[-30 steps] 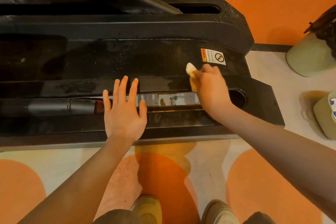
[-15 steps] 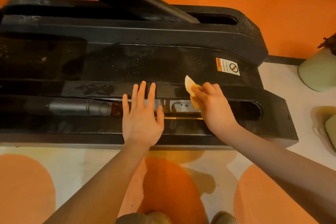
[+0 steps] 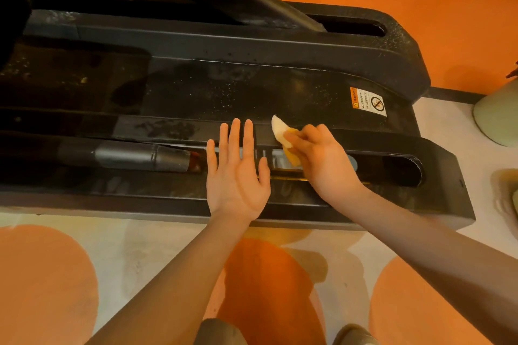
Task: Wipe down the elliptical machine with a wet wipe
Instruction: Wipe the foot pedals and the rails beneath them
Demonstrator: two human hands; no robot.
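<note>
Right hand [image 3: 322, 159] has slid the wet wipe [image 3: 283, 134] leftward along the elliptical machine [image 3: 308, 45] rail, away from the warning label [image 3: 368, 102]. Grip: fingers pinched on the wipe, pressing it down. Left hand [image 3: 238, 173] flat, fingers straight, just left of it. Wiping mid-pass; rail further left looks undone.

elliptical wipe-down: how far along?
Early to midway. Done: damp-looking smears on the near rail of the elliptical base. In hand: right hand pinches the wet wipe against that rail; left hand rests flat. Left: specks still cover the centre panel and far rail.
</note>
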